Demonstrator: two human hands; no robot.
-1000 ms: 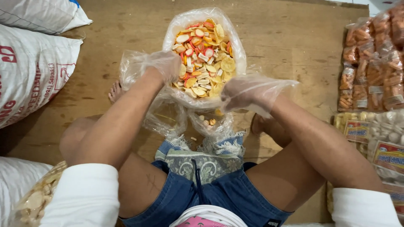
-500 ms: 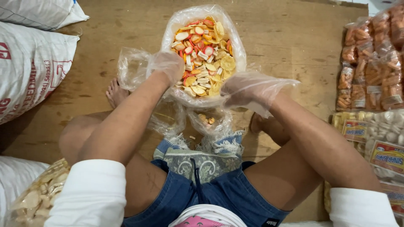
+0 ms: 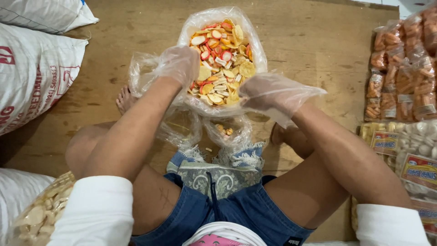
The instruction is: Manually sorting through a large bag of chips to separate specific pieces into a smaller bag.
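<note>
One large clear bag of mixed crackers [image 3: 221,59] stands open on the wooden floor [image 3: 318,50] before my crossed legs. My gloved left hand [image 3: 182,64] closes its grip on the rim while my right hand [image 3: 268,93] rests at the near edge, grip unclear, seemingly steadying it. White sacks [image 3: 36,68] lie left, packed snack bags [image 3: 400,68] right.

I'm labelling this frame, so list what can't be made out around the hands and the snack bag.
- Head view: left hand and right hand fingers, blurred by loose plastic gloves; grip unclear.
- Big bag of mixed crackers: its bottom, hidden behind both hands.
- Small bag: contents too small.
- Orange snack packs: cut off by the right edge.
</note>
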